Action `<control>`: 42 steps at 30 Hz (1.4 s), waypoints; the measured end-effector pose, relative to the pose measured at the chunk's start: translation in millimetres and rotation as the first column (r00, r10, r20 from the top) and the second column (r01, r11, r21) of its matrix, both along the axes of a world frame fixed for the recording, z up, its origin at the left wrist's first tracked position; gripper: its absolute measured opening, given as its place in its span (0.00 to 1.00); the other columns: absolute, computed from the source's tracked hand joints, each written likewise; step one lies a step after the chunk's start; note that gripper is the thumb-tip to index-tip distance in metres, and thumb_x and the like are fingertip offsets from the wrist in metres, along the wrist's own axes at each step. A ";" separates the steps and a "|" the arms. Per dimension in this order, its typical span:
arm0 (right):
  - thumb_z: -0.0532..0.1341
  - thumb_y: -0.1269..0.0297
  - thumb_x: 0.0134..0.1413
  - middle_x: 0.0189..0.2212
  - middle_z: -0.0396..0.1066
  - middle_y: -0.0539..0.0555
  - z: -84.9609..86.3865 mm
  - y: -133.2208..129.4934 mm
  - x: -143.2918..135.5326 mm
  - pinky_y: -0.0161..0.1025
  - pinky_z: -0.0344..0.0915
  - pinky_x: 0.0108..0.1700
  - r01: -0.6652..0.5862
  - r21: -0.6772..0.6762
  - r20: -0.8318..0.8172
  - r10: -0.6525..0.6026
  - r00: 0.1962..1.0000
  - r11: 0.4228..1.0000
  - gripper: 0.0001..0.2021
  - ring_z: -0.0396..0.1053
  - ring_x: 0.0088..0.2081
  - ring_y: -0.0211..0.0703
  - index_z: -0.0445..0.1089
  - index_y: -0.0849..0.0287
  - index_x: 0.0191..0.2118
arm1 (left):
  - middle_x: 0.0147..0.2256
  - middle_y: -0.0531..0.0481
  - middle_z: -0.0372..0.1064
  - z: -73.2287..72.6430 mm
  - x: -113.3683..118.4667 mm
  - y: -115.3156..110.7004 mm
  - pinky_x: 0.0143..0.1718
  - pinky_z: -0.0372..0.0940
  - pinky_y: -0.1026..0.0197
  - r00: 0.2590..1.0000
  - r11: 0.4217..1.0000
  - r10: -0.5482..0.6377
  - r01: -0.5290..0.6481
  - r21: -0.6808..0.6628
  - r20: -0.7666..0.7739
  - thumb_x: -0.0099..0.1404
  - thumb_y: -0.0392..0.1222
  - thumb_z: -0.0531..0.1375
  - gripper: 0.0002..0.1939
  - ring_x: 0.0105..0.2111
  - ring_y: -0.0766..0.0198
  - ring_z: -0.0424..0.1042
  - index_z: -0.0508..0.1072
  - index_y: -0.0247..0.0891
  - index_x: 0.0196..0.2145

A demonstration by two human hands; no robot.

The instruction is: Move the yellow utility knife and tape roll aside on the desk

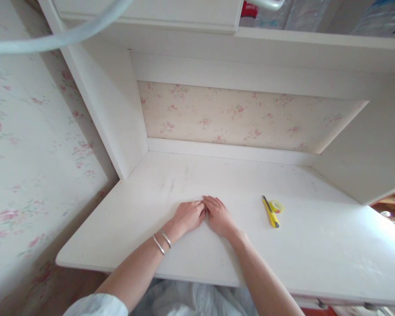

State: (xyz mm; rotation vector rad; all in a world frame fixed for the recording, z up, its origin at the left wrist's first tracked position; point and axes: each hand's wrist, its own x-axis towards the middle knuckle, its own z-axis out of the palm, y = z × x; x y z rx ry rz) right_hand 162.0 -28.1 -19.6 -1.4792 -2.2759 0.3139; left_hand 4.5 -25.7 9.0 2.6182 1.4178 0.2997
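My left hand (188, 216) rests on the white desk top (145, 210), its fingers curled in and closed; nothing shows in it. Two silver bangles (162, 242) circle the left wrist. Touching its fingertips is my right hand (221, 218), palm down with fingers stretched out and close together. Where the fingers meet, the view is partly hidden. To the right of both hands, apart from them, lies a yellow utility knife (270, 212) with a dark end. A small roll of yellow tape (281, 206) sits against the knife's right side.
White side panels (98, 101) flank the desk, and an upper shelf (316, 39) overhangs it, holding clear plastic bottles or packaging (306, 15). A pale curved tube (69, 39) crosses the upper left. Floral wallpaper (217, 116) covers the wall behind. Drawer knobs (321, 303) show below the front edge.
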 end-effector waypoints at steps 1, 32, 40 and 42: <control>0.48 0.75 0.55 0.58 0.61 0.53 -0.4 0.1 0.3 0.46 0.46 0.63 0.000 -0.001 0.001 0.000 1.000 1.000 0.23 0.55 0.60 0.41 0.64 0.55 0.56 | 0.43 0.47 0.72 -0.1 0.0 0.0 0.43 0.65 0.59 1.000 1.000 0.000 0.000 0.002 -0.002 0.69 0.42 0.48 0.13 0.42 0.59 0.72 0.70 0.40 0.42; 0.48 0.74 0.56 0.58 0.62 0.53 -1.4 0.8 1.5 0.46 0.46 0.63 -0.014 0.002 0.000 0.014 1.000 1.000 0.22 0.55 0.60 0.42 0.65 0.56 0.55 | 0.43 0.48 0.72 -4.9 -1.3 1.6 0.41 0.66 0.59 0.999 0.998 -0.029 0.028 0.054 0.015 0.69 0.40 0.47 0.12 0.41 0.60 0.73 0.70 0.40 0.41; 0.48 0.76 0.55 0.58 0.62 0.54 -0.1 0.1 1.4 0.47 0.47 0.62 -0.017 0.004 -0.004 0.017 1.000 1.000 0.24 0.55 0.60 0.42 0.64 0.55 0.56 | 0.43 0.48 0.72 -3.3 -1.0 1.0 0.40 0.66 0.59 1.000 0.998 -0.026 0.026 0.050 0.015 0.69 0.41 0.47 0.12 0.41 0.59 0.73 0.70 0.40 0.42; 0.48 0.76 0.55 0.58 0.61 0.54 -0.9 0.5 1.5 0.47 0.46 0.62 -0.017 0.004 0.001 0.017 1.000 1.000 0.24 0.54 0.60 0.42 0.64 0.55 0.55 | 0.43 0.47 0.72 -2.7 -1.1 0.7 0.41 0.66 0.59 1.000 0.999 -0.027 0.026 0.044 0.012 0.69 0.41 0.47 0.13 0.41 0.59 0.72 0.70 0.40 0.42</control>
